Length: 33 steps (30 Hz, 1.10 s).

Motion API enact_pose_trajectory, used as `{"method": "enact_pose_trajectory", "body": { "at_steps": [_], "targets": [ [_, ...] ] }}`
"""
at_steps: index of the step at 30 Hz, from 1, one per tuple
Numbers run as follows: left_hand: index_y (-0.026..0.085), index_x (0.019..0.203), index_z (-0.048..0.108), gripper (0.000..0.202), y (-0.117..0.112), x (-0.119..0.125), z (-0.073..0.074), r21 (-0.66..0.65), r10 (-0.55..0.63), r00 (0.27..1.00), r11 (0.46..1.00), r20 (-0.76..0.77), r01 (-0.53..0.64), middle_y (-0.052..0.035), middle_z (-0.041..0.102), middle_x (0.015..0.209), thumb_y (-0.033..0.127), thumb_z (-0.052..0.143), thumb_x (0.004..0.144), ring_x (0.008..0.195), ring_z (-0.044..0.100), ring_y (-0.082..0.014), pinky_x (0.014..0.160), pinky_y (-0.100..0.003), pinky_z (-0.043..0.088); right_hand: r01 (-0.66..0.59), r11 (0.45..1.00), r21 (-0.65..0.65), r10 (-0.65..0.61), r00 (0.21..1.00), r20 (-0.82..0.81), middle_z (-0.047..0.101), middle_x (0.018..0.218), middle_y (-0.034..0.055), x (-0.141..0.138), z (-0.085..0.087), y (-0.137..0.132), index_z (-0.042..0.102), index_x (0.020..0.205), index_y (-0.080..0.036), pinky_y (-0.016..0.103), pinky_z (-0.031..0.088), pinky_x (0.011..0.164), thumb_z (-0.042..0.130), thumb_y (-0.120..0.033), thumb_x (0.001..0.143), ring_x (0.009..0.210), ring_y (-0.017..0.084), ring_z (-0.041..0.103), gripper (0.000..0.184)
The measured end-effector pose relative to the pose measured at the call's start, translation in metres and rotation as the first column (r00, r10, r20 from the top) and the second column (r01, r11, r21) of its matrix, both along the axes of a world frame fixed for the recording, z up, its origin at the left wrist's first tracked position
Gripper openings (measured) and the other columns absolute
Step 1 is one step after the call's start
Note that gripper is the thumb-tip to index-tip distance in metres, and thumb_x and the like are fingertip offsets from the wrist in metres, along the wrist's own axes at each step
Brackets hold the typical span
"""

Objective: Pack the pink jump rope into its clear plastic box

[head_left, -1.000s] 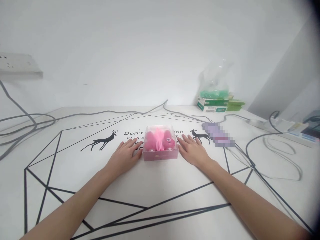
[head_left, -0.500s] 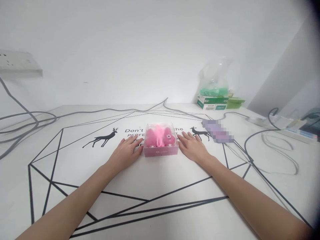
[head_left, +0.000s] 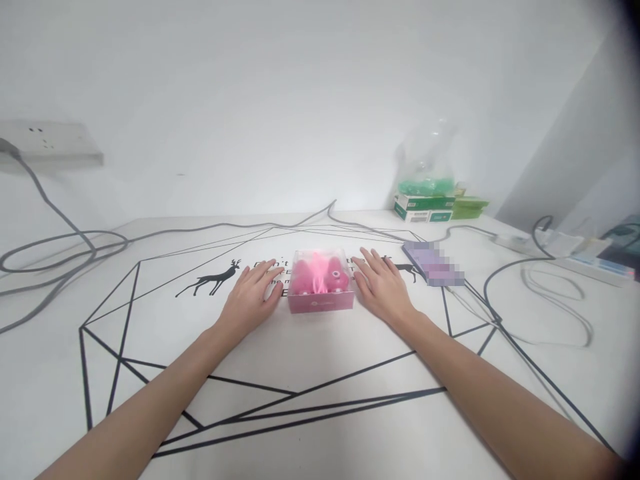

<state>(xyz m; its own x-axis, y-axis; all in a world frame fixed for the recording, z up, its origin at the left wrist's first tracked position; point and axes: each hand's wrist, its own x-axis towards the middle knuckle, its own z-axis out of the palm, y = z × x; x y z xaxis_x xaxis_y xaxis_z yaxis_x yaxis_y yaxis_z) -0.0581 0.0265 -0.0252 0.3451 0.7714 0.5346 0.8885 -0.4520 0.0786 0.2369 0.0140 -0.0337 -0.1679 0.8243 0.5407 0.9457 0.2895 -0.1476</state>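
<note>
A small box (head_left: 321, 303) with a pink lower part and a clear cover stands on the white table, between my hands. Through the cover I see round pink items and a bright pink tuft; their kind is unclear. My left hand (head_left: 253, 292) is just left of the box, palm down, fingers spread and holding nothing. On the other side, my right hand (head_left: 384, 288) is also palm down with fingers apart, close to the box's right side and empty.
A purple phone-like object (head_left: 425, 261), partly blurred out, lies to the right. Green-and-white boxes (head_left: 425, 208) under a plastic bag (head_left: 427, 167) stand at the back right. Grey cables (head_left: 220, 227) run along the back and both sides. A wall socket (head_left: 47, 141) is at left.
Both hands have shifted slightly forward, their fingers reaching a little farther along the box's sides. The view has swung slightly left. The box stays in its place.
</note>
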Motion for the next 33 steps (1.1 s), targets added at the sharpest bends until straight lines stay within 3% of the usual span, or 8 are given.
{"method": "enact_pose_trajectory", "body": {
  "at_steps": [4, 8, 11, 18, 21, 28, 31, 33],
  "targets": [
    [0.02, 0.125, 0.06, 0.038, -0.012, 0.019, 0.028, 0.1, -0.169, 0.984, 0.98, -0.063, 0.174, -0.0092, 0.054, 0.142, 0.036, 0.036, 0.1, 0.137, 0.044, -0.024, 0.119, -0.048, 0.026, -0.181, 0.974, 0.135, 0.187, 0.982, -0.035, 0.045, 0.151, 0.0025, -0.002, 0.003, -0.002, 0.055, 0.137, -0.021, 0.042, 0.021, 0.12, 0.029, -0.027, 0.103, 0.144, 0.019, 0.032, 0.044],
    [0.021, 0.122, 0.062, 0.038, -0.016, 0.047, 0.048, -0.052, -0.305, 0.925, 0.952, -0.226, 0.301, -0.0104, 0.059, 0.135, 0.044, 0.041, 0.099, 0.129, 0.051, -0.0286, 0.112, -0.05, 0.036, -0.361, 0.931, 0.061, 0.364, 0.931, -0.04, 0.049, 0.148, 0.0016, -0.003, 0.004, -0.004, 0.056, 0.137, -0.022, 0.042, 0.024, 0.12, 0.029, -0.029, 0.103, 0.142, 0.018, 0.037, 0.043],
    [0.021, 0.117, 0.064, 0.044, -0.01, 0.057, 0.047, -0.194, -0.332, 0.914, 0.937, -0.232, 0.291, -0.0118, 0.06, 0.133, 0.054, 0.047, 0.095, 0.123, 0.055, -0.0303, 0.102, -0.046, 0.048, -0.39, 0.921, 0.009, 0.389, 0.914, -0.114, 0.051, 0.145, 0.0024, -0.002, 0.004, -0.004, 0.056, 0.137, -0.019, 0.042, 0.027, 0.119, 0.029, -0.03, 0.103, 0.139, 0.018, 0.042, 0.044],
    [0.024, 0.122, 0.062, 0.041, 0.004, 0.044, 0.034, -0.217, -0.425, 0.894, 0.894, -0.143, 0.391, -0.0095, 0.059, 0.133, 0.052, 0.047, 0.096, 0.121, 0.057, -0.026, 0.097, -0.039, 0.051, -0.425, 0.905, 0.004, 0.419, 0.892, -0.167, 0.056, 0.14, 0.0046, -0.003, 0.005, -0.004, 0.058, 0.135, -0.019, 0.046, 0.03, 0.119, 0.033, -0.029, 0.102, 0.134, 0.019, 0.049, 0.043],
    [0.026, 0.118, 0.064, 0.035, 0.005, 0.04, 0.037, -0.268, -0.452, 0.882, 0.873, -0.131, 0.407, -0.0078, 0.06, 0.132, 0.049, 0.046, 0.097, 0.121, 0.057, -0.0253, 0.097, -0.039, 0.051, -0.425, 0.904, 0.044, 0.426, 0.89, -0.162, 0.061, 0.134, 0.0049, -0.004, 0.005, -0.006, 0.062, 0.13, -0.018, 0.045, 0.034, 0.117, 0.036, -0.028, 0.101, 0.131, 0.02, 0.053, 0.041],
    [0.037, 0.135, 0.054, 0.039, 0.008, 0.026, 0.051, -0.426, -0.497, 0.866, 0.797, -0.06, 0.428, -0.0007, 0.053, 0.143, 0.034, 0.053, 0.097, 0.13, 0.052, -0.0224, 0.095, -0.032, 0.052, -0.44, 0.888, 0.131, 0.454, 0.883, -0.117, 0.069, 0.121, 0.0017, -0.004, 0.002, -0.008, 0.069, 0.121, -0.027, 0.047, 0.043, 0.111, 0.044, -0.024, 0.096, 0.12, 0.023, 0.062, 0.036],
    [0.04, 0.134, 0.056, 0.037, 0.013, 0.013, 0.055, -0.452, -0.472, 0.88, 0.797, -0.055, 0.399, 0.004, 0.047, 0.149, 0.037, 0.053, 0.097, 0.133, 0.049, -0.0221, 0.102, -0.033, 0.047, -0.497, 0.856, 0.144, 0.51, 0.856, -0.082, 0.07, 0.121, 0.0007, -0.003, 0.0, -0.007, 0.068, 0.123, -0.029, 0.045, 0.045, 0.109, 0.047, -0.023, 0.094, 0.119, 0.021, 0.062, 0.036],
    [0.042, 0.131, 0.058, 0.034, 0.015, 0.007, 0.058, -0.462, -0.475, 0.876, 0.797, -0.083, 0.388, 0.0062, 0.05, 0.146, 0.037, 0.05, 0.097, 0.129, 0.054, -0.0211, 0.104, -0.033, 0.045, -0.546, 0.825, 0.147, 0.557, 0.829, -0.053, 0.069, 0.124, 0.0005, -0.003, 0.001, -0.007, 0.065, 0.127, -0.03, 0.043, 0.045, 0.109, 0.046, -0.021, 0.094, 0.12, 0.02, 0.062, 0.039]
  ]
}}
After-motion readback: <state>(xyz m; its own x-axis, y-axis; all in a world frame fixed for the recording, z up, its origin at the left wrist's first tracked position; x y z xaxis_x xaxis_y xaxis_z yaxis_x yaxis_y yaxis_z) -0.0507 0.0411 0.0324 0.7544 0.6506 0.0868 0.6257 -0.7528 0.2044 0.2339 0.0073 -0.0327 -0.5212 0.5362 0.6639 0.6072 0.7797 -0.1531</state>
